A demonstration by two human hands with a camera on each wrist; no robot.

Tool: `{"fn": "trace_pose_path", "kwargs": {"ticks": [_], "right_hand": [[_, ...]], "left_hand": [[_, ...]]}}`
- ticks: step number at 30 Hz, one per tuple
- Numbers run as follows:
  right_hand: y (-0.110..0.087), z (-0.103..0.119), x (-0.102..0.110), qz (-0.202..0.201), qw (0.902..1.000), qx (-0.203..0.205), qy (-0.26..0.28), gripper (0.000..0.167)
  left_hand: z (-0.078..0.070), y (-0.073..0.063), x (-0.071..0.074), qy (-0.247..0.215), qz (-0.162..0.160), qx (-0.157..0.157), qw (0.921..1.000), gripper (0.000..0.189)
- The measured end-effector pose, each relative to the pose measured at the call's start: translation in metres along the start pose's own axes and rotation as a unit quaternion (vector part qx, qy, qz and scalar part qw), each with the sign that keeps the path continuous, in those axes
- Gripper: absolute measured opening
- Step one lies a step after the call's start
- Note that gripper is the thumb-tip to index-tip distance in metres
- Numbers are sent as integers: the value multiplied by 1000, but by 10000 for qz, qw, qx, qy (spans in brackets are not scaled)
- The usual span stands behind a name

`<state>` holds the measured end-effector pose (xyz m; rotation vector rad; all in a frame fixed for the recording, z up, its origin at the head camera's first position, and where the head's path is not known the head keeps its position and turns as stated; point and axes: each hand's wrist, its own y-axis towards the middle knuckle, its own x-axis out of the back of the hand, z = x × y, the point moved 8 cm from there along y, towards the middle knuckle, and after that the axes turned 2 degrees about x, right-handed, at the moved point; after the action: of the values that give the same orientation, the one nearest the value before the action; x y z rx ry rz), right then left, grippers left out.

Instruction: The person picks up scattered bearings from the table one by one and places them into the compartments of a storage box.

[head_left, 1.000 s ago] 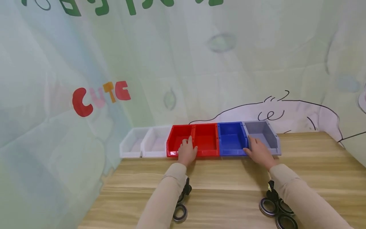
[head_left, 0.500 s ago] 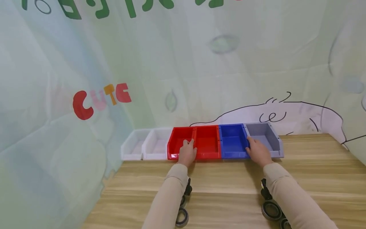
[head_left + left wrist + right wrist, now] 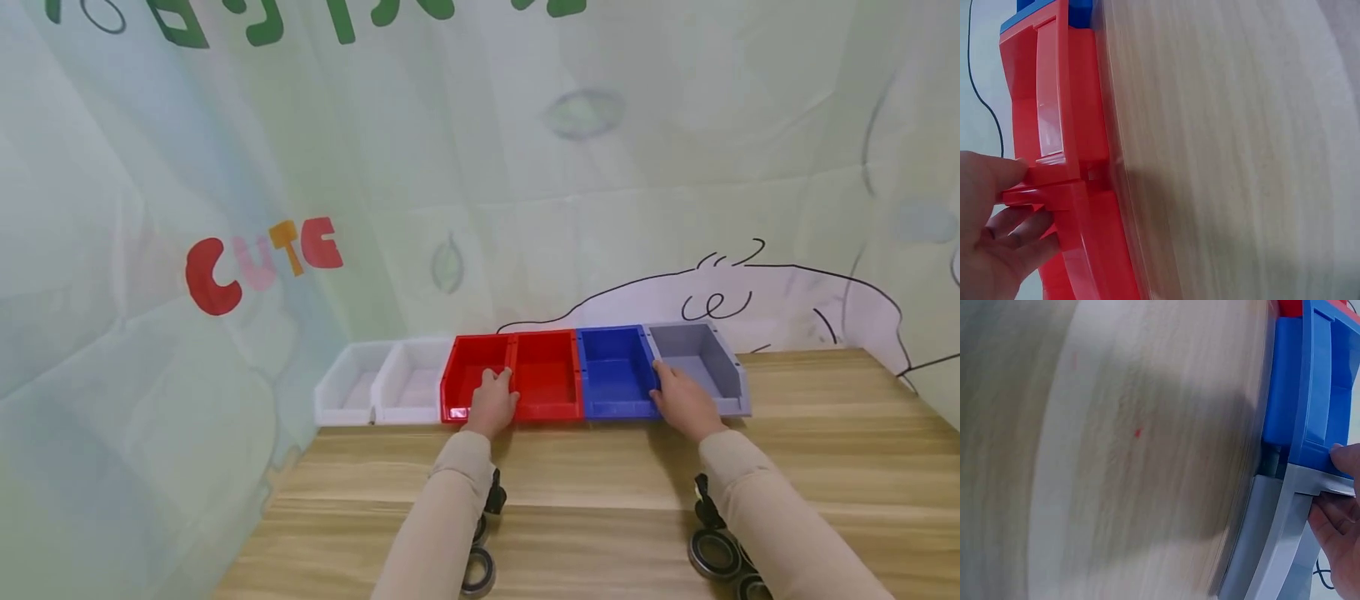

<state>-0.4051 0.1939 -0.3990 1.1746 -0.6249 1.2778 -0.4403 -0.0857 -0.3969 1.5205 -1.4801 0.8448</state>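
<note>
Along the far edge of the counter (image 3: 592, 467), before a hanging cloth (image 3: 525, 167), six bins stand side by side, the first bin (image 3: 345, 417) near the far left corner, the sixth bin (image 3: 733, 408) short of the far right one. The left hand (image 3: 491, 404) is where the third bin (image 3: 453, 414) meets the fourth bin (image 3: 551, 410), the right hand (image 3: 682, 404) where the fifth bin (image 3: 618, 408) meets the sixth. Before the row, bearings (image 3: 715, 553) lie in two groups, right of the left sleeve (image 3: 435, 517) and left of the right sleeve (image 3: 780, 517).

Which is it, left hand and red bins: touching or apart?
Touching: in the left wrist view, the left hand pinches the red bins where they meet.
</note>
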Motion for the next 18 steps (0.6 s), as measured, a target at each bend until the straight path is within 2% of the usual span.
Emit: {"fn": "trace_pose_path", "kwargs": {"ticks": [4, 12, 18], "right_hand": [[-5, -2, 5, -45, 10000, 56, -57, 49], [-24, -6, 9, 74, 9998, -84, -152, 48], [-29, -4, 14, -41, 9999, 99, -121, 47]], "left_hand": [[-3, -6, -3, -64, 93, 117, 9999, 58], [-10, -23, -9, -213, 217, 219, 9993, 62], [-18, -31, -3, 17, 15, -122, 9999, 60]]}}
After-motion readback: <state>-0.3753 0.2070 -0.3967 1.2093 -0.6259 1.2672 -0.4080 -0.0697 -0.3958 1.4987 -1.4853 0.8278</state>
